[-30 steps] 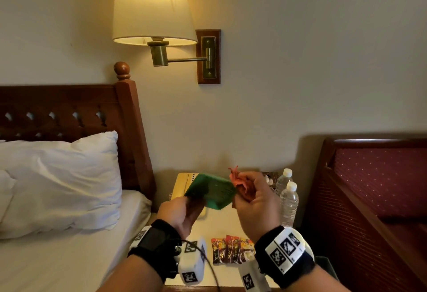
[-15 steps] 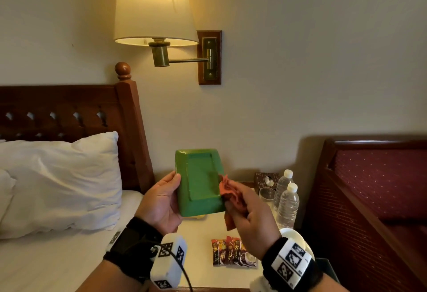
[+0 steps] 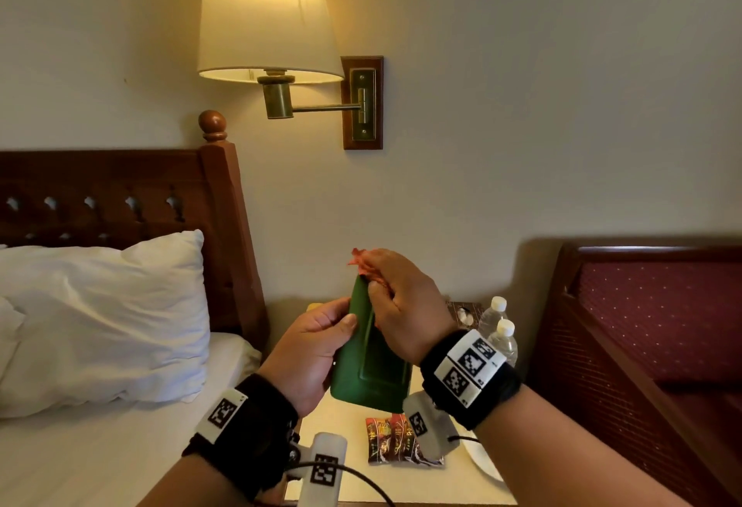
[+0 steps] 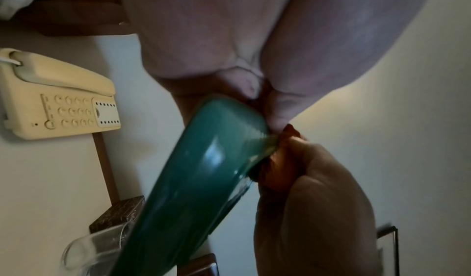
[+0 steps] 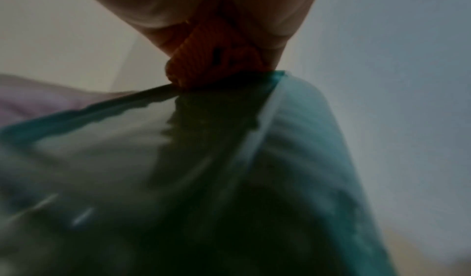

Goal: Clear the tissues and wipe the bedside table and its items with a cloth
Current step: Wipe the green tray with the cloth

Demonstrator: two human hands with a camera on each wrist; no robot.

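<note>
From the head view, the left hand [image 3: 311, 350] is gripping the green tray [image 3: 367, 370] by its long side, holding it upright above the bedside table [image 3: 449, 482], while the right hand [image 3: 401, 305] is pinching an orange cloth [image 3: 361, 259] over its top edge. The tray is looking stiff, glossy and probably slippery, so holding it by the rim seems wise. Snack packets [image 3: 395, 442], water bottles [image 3: 496, 330] and a plate are crowding the table below, leaving little room to set it down. In the left wrist view, a telephone [image 4: 54, 97] and a glass [image 4: 94, 250] are sitting close underneath. In the right wrist view, the cloth [image 5: 216, 59] is bunching softly, clamped against the tray's edge [image 5: 229, 83].
</note>
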